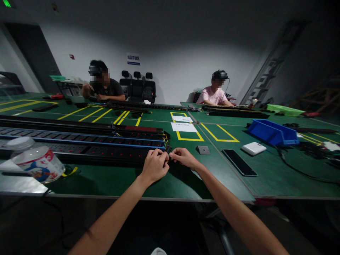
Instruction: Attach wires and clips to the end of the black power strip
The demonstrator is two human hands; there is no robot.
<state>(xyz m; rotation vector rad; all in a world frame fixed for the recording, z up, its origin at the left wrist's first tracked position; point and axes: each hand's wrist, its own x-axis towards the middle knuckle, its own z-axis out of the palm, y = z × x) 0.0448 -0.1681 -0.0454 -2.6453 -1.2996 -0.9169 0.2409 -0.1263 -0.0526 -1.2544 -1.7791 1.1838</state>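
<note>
Long black power strips (114,153) with rows of red dots lie side by side across the left half of the table, with loose wires (168,143) at their right-hand ends. My left hand (156,164) is closed at the right end of the nearest strip, its fingers curled against that end. Just to its right, my right hand (183,157) pinches with thumb and forefinger beside the wires. The fingertips of both hands nearly meet. What they pinch is too small and dark to make out. A small grey metal plate (203,150) lies to the right of my right hand.
A phone (239,162), a white case (253,148) and a blue bin (273,132) stand on the right. A plastic jar (42,164) is at the left. Paper sheets (183,127) lie in taped yellow frames. Two people sit across the green table (111,186).
</note>
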